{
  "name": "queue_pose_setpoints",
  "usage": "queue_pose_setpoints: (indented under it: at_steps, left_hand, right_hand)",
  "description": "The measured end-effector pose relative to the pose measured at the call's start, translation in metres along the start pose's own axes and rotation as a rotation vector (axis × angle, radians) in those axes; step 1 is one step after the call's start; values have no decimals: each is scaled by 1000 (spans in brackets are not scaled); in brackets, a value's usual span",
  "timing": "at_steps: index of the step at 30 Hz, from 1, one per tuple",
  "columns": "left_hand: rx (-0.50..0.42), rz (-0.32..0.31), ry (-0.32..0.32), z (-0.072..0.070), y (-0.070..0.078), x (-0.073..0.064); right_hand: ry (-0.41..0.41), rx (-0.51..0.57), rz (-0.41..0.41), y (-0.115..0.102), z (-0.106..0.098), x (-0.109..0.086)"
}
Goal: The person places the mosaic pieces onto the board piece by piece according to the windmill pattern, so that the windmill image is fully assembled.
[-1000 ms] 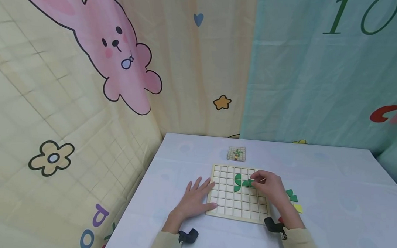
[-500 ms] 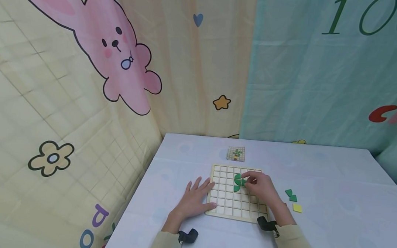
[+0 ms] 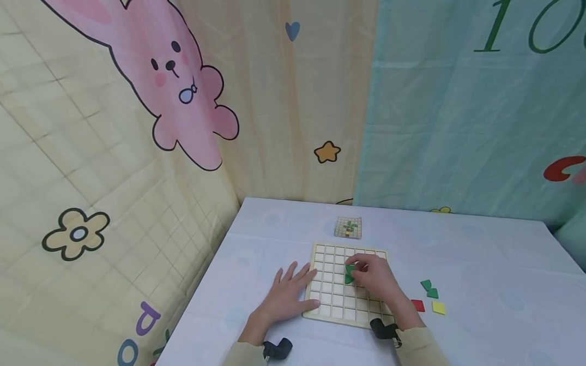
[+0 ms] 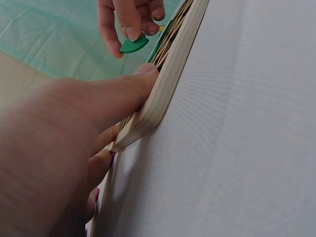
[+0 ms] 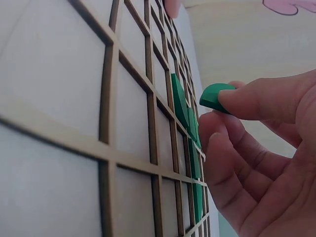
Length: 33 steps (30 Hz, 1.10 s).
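A light wooden grid board point(image 3: 338, 319) with raised square cells lies on the white table. My left hand point(image 3: 288, 298) rests on its left side with fingers spread, and the thumb point(image 4: 126, 91) lies over the rim near a corner. Above the upper middle of the board, my right hand point(image 3: 378, 277) pinches a green quarter-round tile point(image 5: 215, 97) between thumb and fingers. The tile hangs clear of the grid in the right wrist view. Several green tiles point(image 5: 179, 103) sit in cells just beneath; in the head view the right hand partly covers them.
Right of the board lie two loose green tiles point(image 3: 433, 293), a red square tile point(image 3: 418, 306) and a yellow square tile point(image 3: 438, 307). Behind the board is a small pattern card point(image 3: 348, 227). Printed curtains point(image 3: 297, 96) hang beyond the table's far edge.
My right hand has moved left across the board, from its right part to over the green tiles in the upper middle. The red tile has come into full view. The left hand stays put.
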<state>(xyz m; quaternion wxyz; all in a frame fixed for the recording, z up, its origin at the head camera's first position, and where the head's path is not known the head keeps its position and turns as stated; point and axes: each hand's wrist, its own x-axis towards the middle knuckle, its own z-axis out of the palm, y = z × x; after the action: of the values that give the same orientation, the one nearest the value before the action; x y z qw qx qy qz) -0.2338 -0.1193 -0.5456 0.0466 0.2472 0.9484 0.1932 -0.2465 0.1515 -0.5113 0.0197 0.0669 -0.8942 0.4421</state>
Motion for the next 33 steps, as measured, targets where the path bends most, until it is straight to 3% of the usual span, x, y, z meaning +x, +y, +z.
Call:
queue_pose_setpoints:
  at_steps: [20, 33]
  left_hand:
    - [-7, 6, -2, -1, 1, -1]
    - [-4, 14, 0, -3, 2, -2]
  right_hand:
    - [-54, -89, -37, -2, 20, 11]
    - [-87, -168, -52, -8, 21, 10]
